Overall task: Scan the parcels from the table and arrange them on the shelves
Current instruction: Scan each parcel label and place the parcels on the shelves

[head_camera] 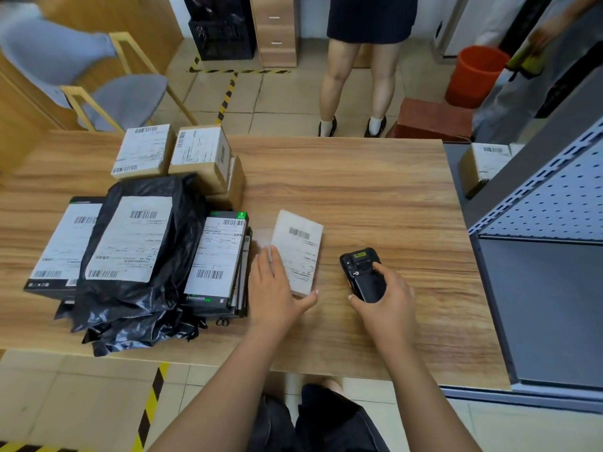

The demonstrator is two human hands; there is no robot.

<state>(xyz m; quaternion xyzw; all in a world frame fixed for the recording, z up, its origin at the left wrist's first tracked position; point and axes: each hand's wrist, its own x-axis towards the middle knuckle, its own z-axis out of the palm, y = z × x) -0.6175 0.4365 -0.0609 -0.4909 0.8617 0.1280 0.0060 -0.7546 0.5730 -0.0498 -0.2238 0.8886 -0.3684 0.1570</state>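
Observation:
A small flat parcel [298, 251] with a white barcode label lies on the wooden table [375, 190]. My left hand [274, 288] holds it at its near-left corner, thumb under the near edge. My right hand [383, 305] grips a black handheld scanner [363, 272], which sits just right of the parcel. To the left lie black poly-bag parcels [137, 256], flat black boxes [218, 259] and cardboard boxes [202, 158], all labelled.
A grey metal shelf unit [538, 256] stands at the table's right end with a labelled box [483, 166] on it. A person [355, 76] stands beyond the table. An orange bucket [473, 76], a chair [124, 93] and a black crate [222, 31] are farther back.

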